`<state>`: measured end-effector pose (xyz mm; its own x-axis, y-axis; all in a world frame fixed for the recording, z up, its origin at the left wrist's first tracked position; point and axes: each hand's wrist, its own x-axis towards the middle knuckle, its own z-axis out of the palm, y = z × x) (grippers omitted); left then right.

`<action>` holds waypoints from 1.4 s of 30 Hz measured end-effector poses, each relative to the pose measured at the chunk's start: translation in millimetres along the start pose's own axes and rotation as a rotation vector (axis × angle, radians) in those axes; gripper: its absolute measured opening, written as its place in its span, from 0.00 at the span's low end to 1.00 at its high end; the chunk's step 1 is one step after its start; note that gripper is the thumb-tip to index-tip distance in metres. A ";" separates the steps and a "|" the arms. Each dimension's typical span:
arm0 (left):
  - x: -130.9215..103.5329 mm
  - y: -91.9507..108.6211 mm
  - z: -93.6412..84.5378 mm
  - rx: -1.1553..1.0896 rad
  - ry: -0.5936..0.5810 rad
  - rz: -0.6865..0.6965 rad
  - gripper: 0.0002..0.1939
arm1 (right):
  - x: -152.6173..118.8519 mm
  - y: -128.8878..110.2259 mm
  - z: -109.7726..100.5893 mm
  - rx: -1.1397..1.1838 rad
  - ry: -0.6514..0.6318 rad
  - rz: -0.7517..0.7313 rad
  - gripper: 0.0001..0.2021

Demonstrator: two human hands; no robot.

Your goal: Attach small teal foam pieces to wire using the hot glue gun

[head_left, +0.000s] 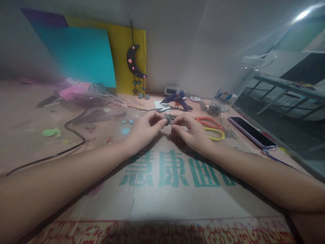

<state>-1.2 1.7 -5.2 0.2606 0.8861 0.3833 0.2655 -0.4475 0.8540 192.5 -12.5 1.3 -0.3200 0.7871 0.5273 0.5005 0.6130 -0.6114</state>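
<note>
Left hand [149, 127]: grip pinched, thumb and index fingertips closed on a small grey piece [168, 118]. Right hand [191, 132]: fingertips drawn together at the right side of the same piece; blur there makes it impossible to tell whether this grip clasps the piece or only touches it. The piece is irregular in outline and sits between the two hands, above the table [15, 135], near its centre.

Materials and shapes: the printed sheet [101, 210] beneath the forearms is pale, with green characters and a red patterned border. One blue glue gun [176, 99] lies behind the hands, beside one white device [171, 90] with a dark display. One dark crescent [133, 61] carries four pink dots and hangs in front of a smooth yellow sheet [122, 51]; one cyan sheet [83, 54] overlaps the yellow one.

Right side: two looped handles, one orange handle [209, 122] and one yellow handle [215, 135]; one flat phone [251, 132], screen up; one clear container [222, 101], with rough grey material [210, 109] beside it.

Left side: one black cable [73, 128], curved; one flat green piece [50, 132]; one light blue bow-shaped piece [127, 121] above one rounded light blue piece [125, 131].
</note>
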 end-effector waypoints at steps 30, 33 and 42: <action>-4.6 12.7 0.4 0.083 -0.115 0.057 0.07 | 1.8 -2.7 -1.7 -0.101 0.097 -0.050 0.04; -5.2 13.3 0.3 0.086 -0.136 0.066 0.07 | 1.7 -4.7 -2.5 -0.097 0.080 -0.021 0.05; -1.5 7.0 -0.5 0.029 -0.019 -0.014 0.09 | 0.6 1.6 0.0 0.129 0.015 -0.002 0.18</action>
<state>-0.2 -2.6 0.3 0.2745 0.8901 0.3639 0.2961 -0.4383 0.8487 193.1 -11.1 0.7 -0.3082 0.7851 0.5372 0.3914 0.6194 -0.6806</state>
